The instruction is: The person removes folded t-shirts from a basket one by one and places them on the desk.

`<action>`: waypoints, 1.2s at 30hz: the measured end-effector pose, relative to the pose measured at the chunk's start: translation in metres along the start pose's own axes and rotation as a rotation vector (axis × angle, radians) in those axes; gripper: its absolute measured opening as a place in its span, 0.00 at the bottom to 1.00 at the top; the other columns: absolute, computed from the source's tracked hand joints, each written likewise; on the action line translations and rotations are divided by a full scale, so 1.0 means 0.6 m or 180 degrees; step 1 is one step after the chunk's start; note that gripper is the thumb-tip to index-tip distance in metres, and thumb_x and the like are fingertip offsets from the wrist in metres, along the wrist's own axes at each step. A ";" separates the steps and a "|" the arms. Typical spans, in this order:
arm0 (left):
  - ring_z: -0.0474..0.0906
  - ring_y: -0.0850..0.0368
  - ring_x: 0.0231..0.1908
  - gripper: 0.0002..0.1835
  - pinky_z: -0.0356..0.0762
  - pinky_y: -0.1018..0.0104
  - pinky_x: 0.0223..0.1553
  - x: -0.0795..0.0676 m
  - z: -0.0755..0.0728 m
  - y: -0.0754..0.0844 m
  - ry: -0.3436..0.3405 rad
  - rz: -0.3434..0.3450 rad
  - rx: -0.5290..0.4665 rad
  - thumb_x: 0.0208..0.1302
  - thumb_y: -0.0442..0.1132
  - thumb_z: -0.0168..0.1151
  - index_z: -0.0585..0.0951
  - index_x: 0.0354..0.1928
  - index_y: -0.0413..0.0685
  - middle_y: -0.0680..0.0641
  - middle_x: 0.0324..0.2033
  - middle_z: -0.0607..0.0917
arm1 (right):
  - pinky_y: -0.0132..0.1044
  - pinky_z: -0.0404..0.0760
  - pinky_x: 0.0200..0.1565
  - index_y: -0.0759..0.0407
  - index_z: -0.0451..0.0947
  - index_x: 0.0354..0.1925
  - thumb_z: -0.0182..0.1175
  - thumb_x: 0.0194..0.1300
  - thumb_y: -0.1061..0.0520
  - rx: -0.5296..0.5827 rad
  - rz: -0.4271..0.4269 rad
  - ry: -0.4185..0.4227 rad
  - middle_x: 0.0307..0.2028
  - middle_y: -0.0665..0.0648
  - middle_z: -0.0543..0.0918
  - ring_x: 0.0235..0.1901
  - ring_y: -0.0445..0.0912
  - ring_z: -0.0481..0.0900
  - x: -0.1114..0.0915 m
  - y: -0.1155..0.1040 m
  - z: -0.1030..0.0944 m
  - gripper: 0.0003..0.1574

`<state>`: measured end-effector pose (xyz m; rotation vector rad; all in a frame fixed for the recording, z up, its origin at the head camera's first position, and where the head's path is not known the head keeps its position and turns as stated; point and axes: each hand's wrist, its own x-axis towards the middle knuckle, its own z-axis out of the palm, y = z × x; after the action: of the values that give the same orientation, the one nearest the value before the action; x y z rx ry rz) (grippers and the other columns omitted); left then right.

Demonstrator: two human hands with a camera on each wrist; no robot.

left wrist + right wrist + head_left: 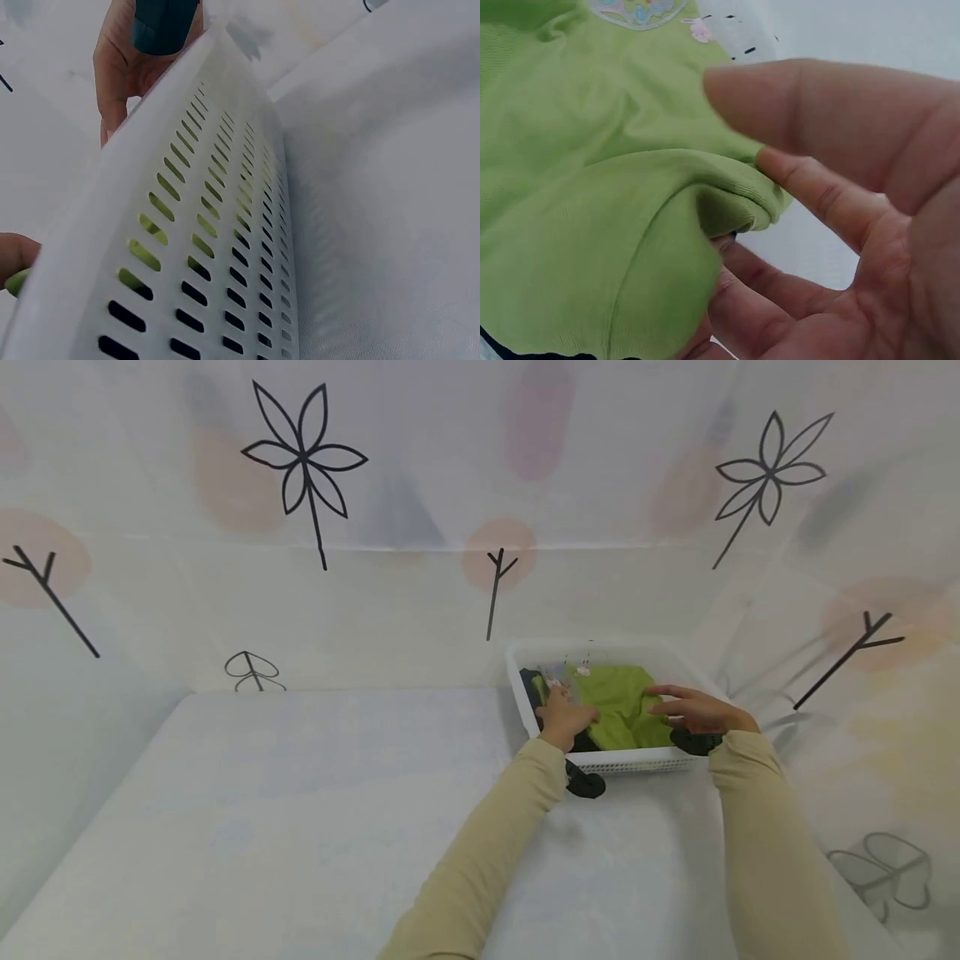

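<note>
A green garment (pixel 618 697) with a small pink flower and a rounded print lies in a white plastic basket (pixel 637 757). My left hand (pixel 566 718) reaches over the basket's near left side and rests on the garment's left part, thumb spread from the fingers. At the garment's right edge is my right hand (pixel 693 710). In the right wrist view, several of its fingers (pixel 810 191) are at and under a raised green fold (pixel 705 172), while the thumb stays apart above. Dark cloth (pixel 585 742) shows beneath the green at the left.
The slotted basket wall (pixel 217 202) rises between the left wrist camera and the clothes. The basket stands on a pale covered table (pixel 300 810), against a backdrop (pixel 405 610) with drawn flowers and twigs. A dark device (pixel 585 781) sits at the left wrist.
</note>
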<state>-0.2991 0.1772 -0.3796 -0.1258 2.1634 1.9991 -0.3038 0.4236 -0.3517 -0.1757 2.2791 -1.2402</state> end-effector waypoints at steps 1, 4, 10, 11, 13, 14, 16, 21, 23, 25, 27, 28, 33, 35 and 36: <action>0.56 0.41 0.64 0.37 0.74 0.50 0.48 0.000 0.000 0.000 -0.0011 0.0036 -0.0027 0.51 0.29 0.70 0.68 0.65 0.41 0.35 0.63 0.62 | 0.67 0.45 0.63 0.70 0.34 0.74 0.49 0.74 0.55 -0.0036 -0.0004 0.0002 0.71 0.78 0.30 0.67 0.74 0.37 0.000 -0.001 0.000 0.46; 0.61 0.42 0.63 0.37 0.74 0.52 0.49 -0.001 0.001 0.001 -0.0091 0.0150 -0.0057 0.52 0.28 0.69 0.68 0.66 0.40 0.37 0.64 0.65 | 0.63 0.59 0.61 0.71 0.37 0.73 0.51 0.72 0.55 -0.0218 -0.0044 0.0064 0.69 0.80 0.42 0.66 0.75 0.46 -0.002 -0.003 0.000 0.46; 0.62 0.45 0.57 0.38 0.72 0.56 0.37 -0.005 -0.003 0.003 -0.0178 0.0139 -0.0123 0.50 0.25 0.68 0.68 0.67 0.41 0.35 0.65 0.61 | 0.31 0.62 0.19 0.73 0.47 0.72 0.52 0.70 0.61 -0.0467 -0.0176 0.0286 0.26 0.51 0.74 0.16 0.37 0.59 -0.004 -0.004 0.002 0.40; 0.61 0.45 0.58 0.39 0.72 0.56 0.36 -0.005 -0.004 0.004 -0.0171 0.0119 -0.0130 0.50 0.25 0.68 0.68 0.67 0.42 0.34 0.65 0.60 | 0.29 0.61 0.18 0.73 0.47 0.72 0.51 0.70 0.62 -0.0452 -0.0194 0.0282 0.22 0.47 0.69 0.14 0.37 0.52 -0.004 -0.004 0.003 0.40; 0.61 0.44 0.58 0.38 0.72 0.56 0.37 -0.005 -0.003 0.005 -0.0153 0.0096 -0.0157 0.50 0.26 0.68 0.68 0.66 0.42 0.33 0.65 0.58 | 0.29 0.61 0.18 0.72 0.47 0.73 0.52 0.69 0.62 -0.0424 -0.0228 0.0305 0.21 0.47 0.67 0.14 0.35 0.53 -0.006 -0.003 0.004 0.40; 0.61 0.43 0.58 0.38 0.72 0.55 0.37 -0.005 -0.002 0.006 -0.0132 0.0087 -0.0177 0.50 0.26 0.69 0.68 0.66 0.42 0.32 0.66 0.57 | 0.29 0.61 0.18 0.71 0.47 0.73 0.52 0.69 0.62 -0.0427 -0.0232 0.0338 0.21 0.49 0.67 0.14 0.35 0.53 -0.007 -0.003 0.005 0.41; 0.61 0.41 0.60 0.37 0.73 0.54 0.39 -0.006 0.001 0.006 -0.0070 0.0049 -0.0234 0.50 0.26 0.69 0.69 0.65 0.42 0.31 0.67 0.54 | 0.31 0.62 0.18 0.69 0.49 0.73 0.54 0.69 0.60 -0.0440 -0.0247 0.0430 0.31 0.58 0.72 0.16 0.37 0.55 -0.009 -0.004 0.006 0.41; 0.42 0.35 0.70 0.31 0.75 0.51 0.45 -0.010 0.014 0.008 0.0232 -0.0108 -0.0549 0.50 0.26 0.70 0.73 0.58 0.43 0.27 0.70 0.41 | 0.32 0.62 0.18 0.67 0.52 0.73 0.57 0.69 0.57 -0.0397 -0.0274 0.0624 0.61 0.75 0.60 0.16 0.38 0.53 -0.012 -0.007 0.008 0.41; 0.38 0.35 0.70 0.28 0.75 0.50 0.46 -0.012 0.017 0.010 0.0332 -0.0139 -0.0637 0.50 0.27 0.71 0.73 0.55 0.43 0.27 0.69 0.43 | 0.31 0.61 0.17 0.66 0.52 0.73 0.57 0.69 0.57 -0.0335 -0.0296 0.0647 0.62 0.76 0.59 0.15 0.38 0.50 -0.012 -0.009 0.009 0.41; 0.43 0.35 0.68 0.27 0.74 0.50 0.46 -0.015 0.016 0.013 0.0319 -0.0167 -0.0653 0.51 0.28 0.71 0.74 0.54 0.43 0.29 0.66 0.53 | 0.31 0.61 0.17 0.66 0.52 0.73 0.57 0.69 0.58 -0.0276 -0.0323 0.0656 0.65 0.76 0.56 0.14 0.38 0.49 -0.012 -0.011 0.008 0.41; 0.52 0.37 0.65 0.25 0.73 0.50 0.48 -0.017 0.013 0.014 0.0172 -0.0175 -0.0708 0.53 0.28 0.69 0.74 0.54 0.43 0.33 0.62 0.63 | 0.31 0.60 0.17 0.65 0.52 0.73 0.57 0.70 0.58 -0.0263 -0.0331 0.0661 0.68 0.75 0.53 0.14 0.38 0.48 -0.013 -0.013 0.007 0.41; 0.57 0.39 0.63 0.25 0.73 0.50 0.49 -0.018 0.011 0.014 0.0069 -0.0179 -0.0734 0.54 0.28 0.68 0.75 0.55 0.43 0.35 0.59 0.66 | 0.31 0.60 0.16 0.65 0.52 0.73 0.57 0.70 0.58 -0.0257 -0.0331 0.0661 0.69 0.75 0.52 0.14 0.37 0.48 -0.014 -0.014 0.008 0.40; 0.69 0.45 0.56 0.31 0.71 0.52 0.53 -0.018 0.002 0.011 -0.0285 -0.0096 -0.0649 0.55 0.27 0.66 0.72 0.63 0.43 0.40 0.59 0.70 | 0.31 0.60 0.16 0.65 0.52 0.73 0.57 0.70 0.59 -0.0252 -0.0343 0.0678 0.68 0.76 0.52 0.13 0.37 0.48 -0.020 -0.019 0.010 0.41; 0.67 0.44 0.58 0.35 0.72 0.53 0.51 -0.016 0.001 0.011 -0.0233 -0.0077 -0.0435 0.53 0.28 0.67 0.70 0.66 0.45 0.37 0.64 0.63 | 0.31 0.61 0.15 0.66 0.52 0.73 0.57 0.69 0.59 -0.0230 -0.0355 0.0688 0.67 0.76 0.53 0.12 0.37 0.49 -0.023 -0.023 0.012 0.41; 0.65 0.43 0.59 0.37 0.73 0.54 0.48 -0.015 0.001 0.010 -0.0192 -0.0074 -0.0357 0.52 0.28 0.67 0.69 0.67 0.45 0.35 0.67 0.58 | 0.31 0.61 0.15 0.66 0.52 0.73 0.57 0.69 0.59 -0.0218 -0.0363 0.0696 0.67 0.77 0.53 0.12 0.37 0.49 -0.024 -0.025 0.013 0.41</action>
<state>-0.2914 0.1777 -0.3718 -0.1050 2.0049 2.0836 -0.2897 0.4145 -0.3373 -0.2065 2.5321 -1.2945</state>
